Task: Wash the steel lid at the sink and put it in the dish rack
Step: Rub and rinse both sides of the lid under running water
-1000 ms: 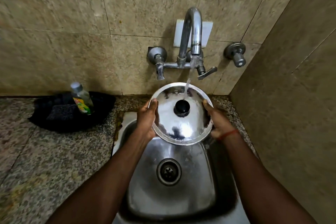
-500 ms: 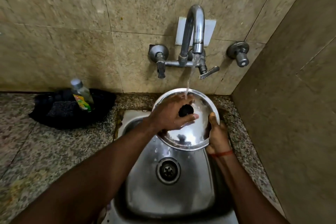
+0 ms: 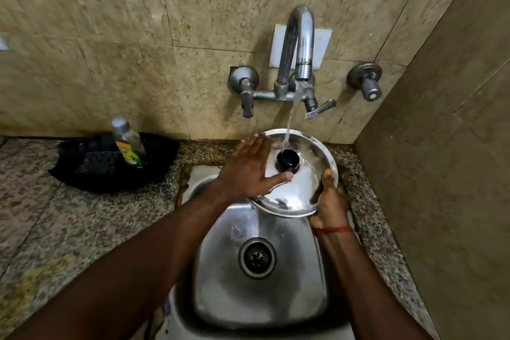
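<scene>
Steel round lid (image 3: pixel 305 192), right hand (image 3: pixel 329 203) gripping rim, left hand (image 3: pixel 248 171) flat atop.

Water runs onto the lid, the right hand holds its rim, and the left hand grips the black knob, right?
Not quite: the head view shows the left hand lying flat on the lid, fingers straight, beside the knob, not gripping it. The right hand does hold the rim.

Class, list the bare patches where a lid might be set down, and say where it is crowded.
Free: the granite counter left of the sink, in front of the black tray; the sink floor around the drain. Narrow: the strip by the side wall. Crowded: under the tap, where left hand and right hand handle the steel lid.
</scene>
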